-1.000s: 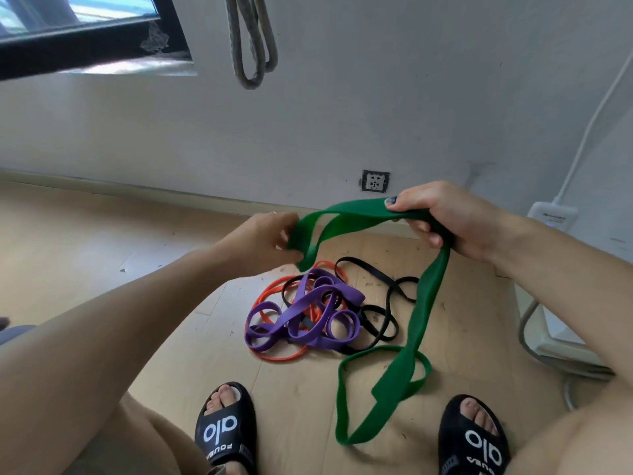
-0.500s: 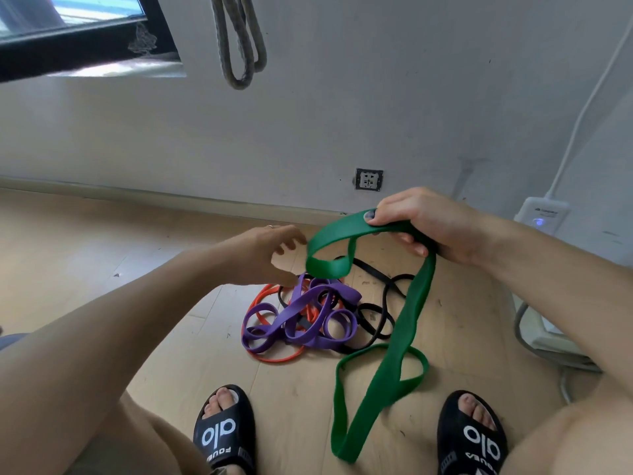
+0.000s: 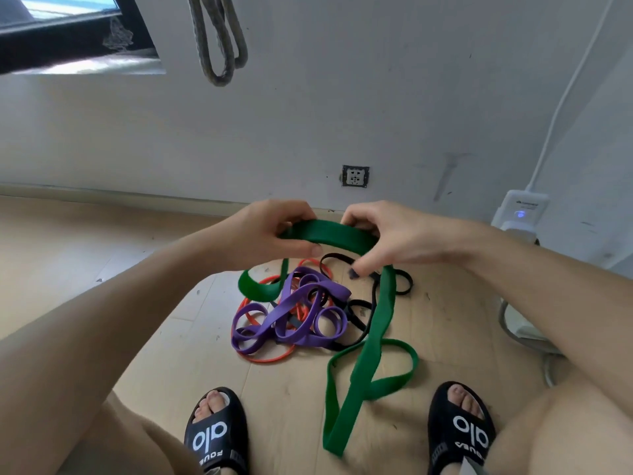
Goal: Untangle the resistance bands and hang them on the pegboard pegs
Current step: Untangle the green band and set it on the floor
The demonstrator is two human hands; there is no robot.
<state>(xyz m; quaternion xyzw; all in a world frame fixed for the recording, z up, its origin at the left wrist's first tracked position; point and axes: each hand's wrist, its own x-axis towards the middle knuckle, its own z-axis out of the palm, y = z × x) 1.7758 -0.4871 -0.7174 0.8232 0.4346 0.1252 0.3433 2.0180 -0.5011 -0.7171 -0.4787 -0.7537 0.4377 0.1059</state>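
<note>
Left hand point(image 3: 270, 234) and right hand point(image 3: 387, 238), both curled closed, grip the arched top of the green band point(image 3: 373, 337); its length hangs from the right hand to the floor point(image 3: 171, 337). Purple band point(image 3: 291, 320), orange band point(image 3: 270, 358) and black band point(image 3: 359, 313), apparently still tangled, lie below the hands.

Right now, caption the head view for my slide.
Both hands hold a green band above tangled bands.

Grey scuffed wall point(image 3: 394, 108); wall socket point(image 3: 355, 176) just above skirting; pale wood floor point(image 3: 85, 241); dark-framed window point(image 3: 68, 32) upper left.
</note>
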